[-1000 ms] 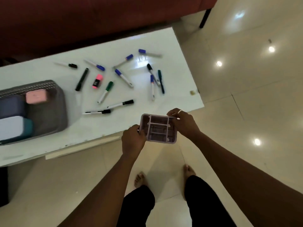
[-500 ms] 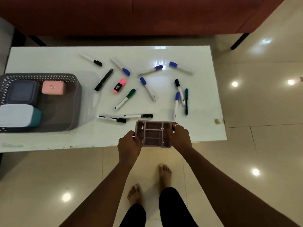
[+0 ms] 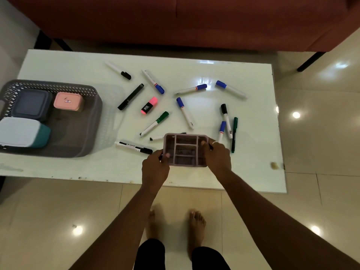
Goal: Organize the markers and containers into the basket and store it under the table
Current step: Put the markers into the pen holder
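Mauve plastic organiser tray with several small compartments, gripped on both short sides over the near part of the white glossy table. Left hand closed around its left edge, thumb inside the rim; right hand, wearing a ring, closed around its right edge, fingers over the rim. Grey perforated plastic basket at the table's left end, holding a dark blue square container, a pink rounded container and a teal container with a white lid. Scattered across the middle and right of the tabletop: blue-capped, black-capped and green-capped whiteboard markers, plus a pink highlighter. Partly hidden behind the tray, a black-tipped marker; just left of the tray, a black-capped marker.
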